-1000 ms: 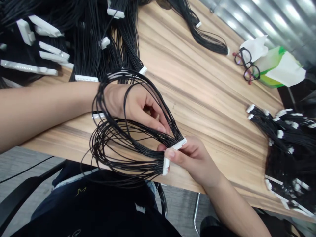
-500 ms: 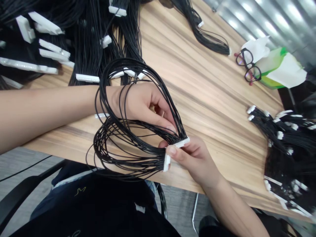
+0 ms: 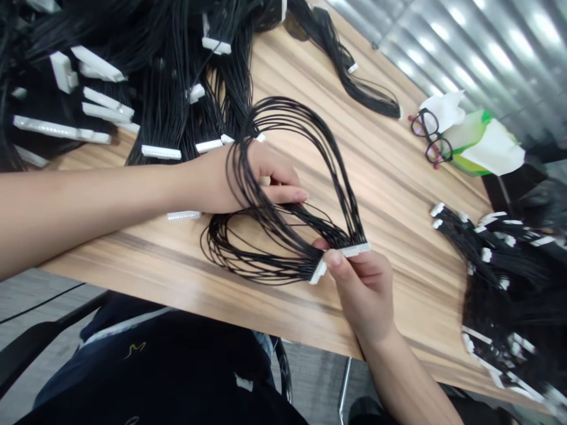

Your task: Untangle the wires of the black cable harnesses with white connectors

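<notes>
A wire harness of thin black wires [image 3: 343, 171] is looped between my hands, with white connectors [image 3: 354, 250] at its right end. My right hand [image 3: 361, 289] pinches the connectors, its thumb pressed where the two white strips meet at an angle. My left hand [image 3: 270, 180] reaches in among the loops, fingers curled and thumb laid along the wires; some strands pass over the back of this hand. Its lower fingers are hidden behind the thumb and wires. The lower wire loops hang just above the wooden table [image 3: 133, 248].
Many black harnesses with white connectors [image 3: 162, 152] are heaped at the left. Another pile [image 3: 505, 265] lies at the right edge, and one bundle [image 3: 367, 94] stretches across the back. Eyeglasses [image 3: 432, 139] rest beside a green-and-white tissue pack [image 3: 487, 144].
My right hand and the connectors have shifted right and slightly up. The upper loop has swung right and stands more open. My left thumb has lifted back from the connectors.
</notes>
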A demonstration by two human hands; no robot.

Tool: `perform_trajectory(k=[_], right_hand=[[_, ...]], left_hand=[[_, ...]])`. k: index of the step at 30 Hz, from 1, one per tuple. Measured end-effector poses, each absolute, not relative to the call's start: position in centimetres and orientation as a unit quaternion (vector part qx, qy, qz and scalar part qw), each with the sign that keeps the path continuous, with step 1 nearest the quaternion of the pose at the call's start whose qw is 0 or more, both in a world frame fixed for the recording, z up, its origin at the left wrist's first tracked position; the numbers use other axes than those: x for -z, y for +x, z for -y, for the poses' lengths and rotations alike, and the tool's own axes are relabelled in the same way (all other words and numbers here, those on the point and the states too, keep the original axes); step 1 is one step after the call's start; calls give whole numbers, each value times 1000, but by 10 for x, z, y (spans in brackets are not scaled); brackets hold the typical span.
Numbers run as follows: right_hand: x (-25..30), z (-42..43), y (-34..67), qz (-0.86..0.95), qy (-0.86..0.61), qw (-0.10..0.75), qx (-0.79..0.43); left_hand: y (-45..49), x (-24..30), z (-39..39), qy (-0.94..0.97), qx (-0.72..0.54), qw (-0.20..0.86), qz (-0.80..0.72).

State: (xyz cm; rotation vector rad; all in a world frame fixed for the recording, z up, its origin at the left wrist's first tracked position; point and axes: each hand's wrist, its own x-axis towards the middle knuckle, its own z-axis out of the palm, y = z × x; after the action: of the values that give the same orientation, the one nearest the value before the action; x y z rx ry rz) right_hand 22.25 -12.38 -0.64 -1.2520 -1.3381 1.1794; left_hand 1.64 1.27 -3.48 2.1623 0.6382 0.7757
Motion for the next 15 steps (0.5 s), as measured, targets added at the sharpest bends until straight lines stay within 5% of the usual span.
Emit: perform_trajectory(k=[11, 15], right_hand=[[15, 124, 220, 523, -555, 540, -356], [19, 126, 221, 507, -557, 549, -362]], left_hand=[[6, 21, -8, 787, -367, 394, -302], [5, 16, -10, 826, -457, 202, -260]])
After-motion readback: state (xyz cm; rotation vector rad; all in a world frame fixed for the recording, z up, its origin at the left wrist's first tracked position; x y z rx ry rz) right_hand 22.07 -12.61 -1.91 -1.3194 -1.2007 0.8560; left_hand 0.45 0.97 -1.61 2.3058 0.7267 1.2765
